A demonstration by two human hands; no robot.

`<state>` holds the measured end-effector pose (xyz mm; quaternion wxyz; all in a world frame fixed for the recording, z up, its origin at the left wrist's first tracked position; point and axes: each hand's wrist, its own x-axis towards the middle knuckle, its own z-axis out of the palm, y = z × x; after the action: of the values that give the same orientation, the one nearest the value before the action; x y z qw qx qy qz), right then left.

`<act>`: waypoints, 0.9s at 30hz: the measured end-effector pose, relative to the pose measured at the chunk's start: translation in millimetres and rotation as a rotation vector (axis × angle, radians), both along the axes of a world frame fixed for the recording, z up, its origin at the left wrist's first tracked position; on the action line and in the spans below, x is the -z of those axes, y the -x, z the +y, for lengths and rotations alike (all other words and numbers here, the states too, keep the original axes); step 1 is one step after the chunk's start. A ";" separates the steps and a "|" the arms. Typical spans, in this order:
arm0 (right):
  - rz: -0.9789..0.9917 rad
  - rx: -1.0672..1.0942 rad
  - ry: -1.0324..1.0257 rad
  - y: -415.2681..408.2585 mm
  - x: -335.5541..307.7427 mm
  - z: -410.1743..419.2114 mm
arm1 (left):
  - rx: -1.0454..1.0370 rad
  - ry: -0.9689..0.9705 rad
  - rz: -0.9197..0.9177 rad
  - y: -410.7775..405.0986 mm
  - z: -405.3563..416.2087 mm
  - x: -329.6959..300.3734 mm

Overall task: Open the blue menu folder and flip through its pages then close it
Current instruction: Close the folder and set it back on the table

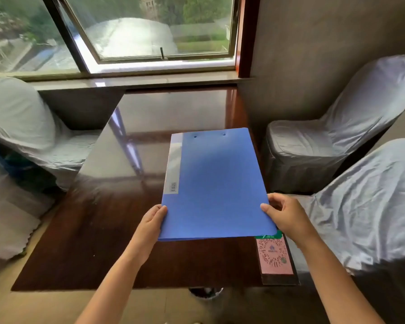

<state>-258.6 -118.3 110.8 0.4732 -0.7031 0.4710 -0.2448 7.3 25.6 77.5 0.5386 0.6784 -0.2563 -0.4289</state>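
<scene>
The blue menu folder [216, 185] is closed, with a clear label strip along its left spine and two small holes near its far edge. It is held over the right half of the dark wooden table [98, 230], its near edge lifted. My left hand [151, 226] grips the folder's near left corner, thumb on the cover. My right hand [288, 215] grips the near right edge, thumb on top and fingers beneath.
A pink QR-code card [275, 256] lies on the table's near right corner, partly under the folder. Cloth-covered chairs stand at the right [332, 134], near right [369, 206] and left [17, 127]. A window [150, 29] is behind the table.
</scene>
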 end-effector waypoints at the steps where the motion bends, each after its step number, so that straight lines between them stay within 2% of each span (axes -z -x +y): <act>1: 0.077 -0.002 0.020 -1.7 11.0 1.8 | 0.023 -0.042 0.017 -0.8 3.7 9.7; 6: 0.463 -0.009 0.087 -10.1 71.8 15.4 | 0.132 -0.225 0.024 -1.1 26.4 62.3; 9: 0.609 -0.004 0.144 -14.6 104.0 24.2 | 0.165 -0.308 -0.015 2.6 33.2 89.8; 13: 0.743 -0.048 0.189 -21.0 135.7 23.8 | 0.193 -0.406 -0.216 2.5 31.8 118.4; 16: 0.798 -0.067 0.207 -23.4 153.1 24.3 | 0.226 -0.445 -0.376 2.6 31.4 133.2; 20: 0.852 -0.053 0.265 -18.5 163.5 24.0 | 0.186 -0.425 -0.686 1.9 28.8 143.3; 24: 0.895 -0.037 0.352 -11.6 160.5 29.5 | 0.078 -0.461 -0.761 7.2 29.5 144.6; 27: 0.814 -0.073 0.496 -6.6 156.3 35.8 | 0.089 -0.367 -0.896 17.5 35.1 138.5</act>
<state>-251.9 -82.5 -45.5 0.0764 -0.8497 0.5203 -0.0381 -10.2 60.7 -61.0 0.2276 0.8685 -0.4121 -0.1554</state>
